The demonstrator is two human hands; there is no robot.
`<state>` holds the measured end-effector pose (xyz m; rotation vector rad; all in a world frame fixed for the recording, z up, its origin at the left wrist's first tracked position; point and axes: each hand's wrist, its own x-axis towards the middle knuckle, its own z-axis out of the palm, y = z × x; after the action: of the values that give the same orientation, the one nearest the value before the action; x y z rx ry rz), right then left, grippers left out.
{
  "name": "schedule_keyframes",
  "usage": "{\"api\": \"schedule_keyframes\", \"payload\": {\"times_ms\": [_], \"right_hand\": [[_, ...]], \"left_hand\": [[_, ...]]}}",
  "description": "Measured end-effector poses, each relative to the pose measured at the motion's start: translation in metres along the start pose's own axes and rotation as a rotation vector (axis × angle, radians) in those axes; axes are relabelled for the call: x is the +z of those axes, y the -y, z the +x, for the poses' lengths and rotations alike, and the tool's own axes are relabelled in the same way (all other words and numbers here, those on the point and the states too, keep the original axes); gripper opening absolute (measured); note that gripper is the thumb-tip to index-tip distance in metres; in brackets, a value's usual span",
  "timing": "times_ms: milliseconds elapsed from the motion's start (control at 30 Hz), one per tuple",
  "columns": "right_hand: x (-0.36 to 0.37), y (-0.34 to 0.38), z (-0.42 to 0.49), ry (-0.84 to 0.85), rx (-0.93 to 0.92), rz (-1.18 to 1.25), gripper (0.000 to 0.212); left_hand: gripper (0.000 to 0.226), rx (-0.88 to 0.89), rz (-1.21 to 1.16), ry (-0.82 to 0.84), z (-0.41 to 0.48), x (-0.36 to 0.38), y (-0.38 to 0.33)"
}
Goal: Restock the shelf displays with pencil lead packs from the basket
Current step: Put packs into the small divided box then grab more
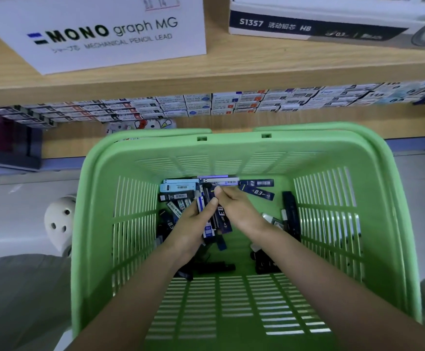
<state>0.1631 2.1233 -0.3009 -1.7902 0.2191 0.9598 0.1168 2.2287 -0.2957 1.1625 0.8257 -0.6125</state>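
Both hands are gathering stock inside the basket (97,188): left hand (193,224) gripping a bundle of lead packs (215,219), right hand (234,206) pinching them; shelving likely follows

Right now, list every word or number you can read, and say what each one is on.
"MONO graph MG", "MECHANICAL PENCIL LEAD": white box on the shelf.
"S1357 活动铅芯 HB", "0.3": dark-banded box beside it.
"0.3": dark blue pack in the green basket.
"HB": bundle of packs in the left hand.
Too small or blurred: row of packs under the shelf, barcodes, red stamp on the white box.
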Motion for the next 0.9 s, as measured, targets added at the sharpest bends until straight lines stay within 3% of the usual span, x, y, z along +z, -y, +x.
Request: {"api": "schedule_keyframes", "payload": {"times_ms": [100,233,467,700,900], "right_hand": [[-0.01,0.004,-0.004,0.052,-0.041,0.016,0.042],[-0.022,-0.018,0.009,-0.148,-0.208,-0.329,0.034],[-0.009,-0.051,0.029,-0.047,-0.172,-0.815,0.062],[0.012,-0.06,0.025,0.014,-0.049,-0.614,0.04],[-0.001,-0.046,0.015,0.013,-0.057,-0.558,0.04]], "left_hand": [[0.033,0.018,0.031,-0.083,-0.002,-0.005,-0.003],[0.009,0.096,0.077,-0.155,-0.007,-0.012,-0.007],[0.012,0.117,0.094,-0.218,-0.015,-0.022,-0.007],[0.016,0.035,0.051,-0.263,-0.026,-0.021,-0.009],[0.022,0.013,-0.078,-0.269,-0.034,-0.018,-0.014]]}}
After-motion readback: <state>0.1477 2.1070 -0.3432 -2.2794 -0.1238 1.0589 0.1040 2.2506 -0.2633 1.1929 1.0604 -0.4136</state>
